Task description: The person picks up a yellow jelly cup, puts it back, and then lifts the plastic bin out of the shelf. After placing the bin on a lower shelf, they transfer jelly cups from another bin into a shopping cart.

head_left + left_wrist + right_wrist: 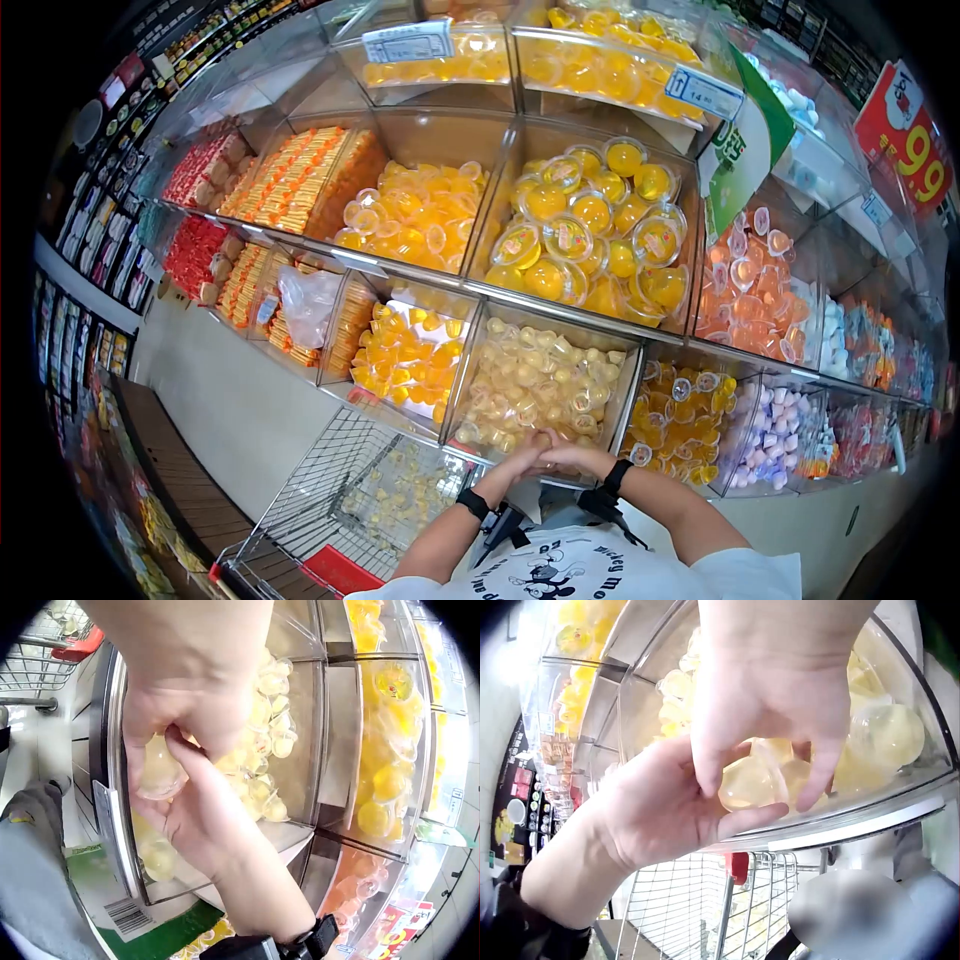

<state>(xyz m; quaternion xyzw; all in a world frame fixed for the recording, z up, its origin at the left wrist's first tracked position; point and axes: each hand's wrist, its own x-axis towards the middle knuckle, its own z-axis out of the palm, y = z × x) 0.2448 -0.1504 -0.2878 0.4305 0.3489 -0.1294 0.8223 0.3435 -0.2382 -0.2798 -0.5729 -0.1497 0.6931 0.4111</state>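
Observation:
Both hands meet at the front edge of a clear bin (622,400) of pale yellow jelly cups (540,375). In the right wrist view, my left hand (660,802) is cupped, its fingers curving under a pale jelly cup (746,784). Over it, my right hand (772,720) reaches down with thumb and fingers spread around the same cup and another beside it. The left wrist view shows a jelly cup (160,771) between my left hand (187,712) and my right hand (202,817). Some fingertips are hidden behind the cups.
A shopping cart (310,470) with pale cups inside stands at the left. Neighbouring bins hold orange jellies (405,350), larger yellow cups (590,225) and purple-white sweets (775,435). A plastic bag (308,302) hangs over a left bin. Clear dividers separate the bins.

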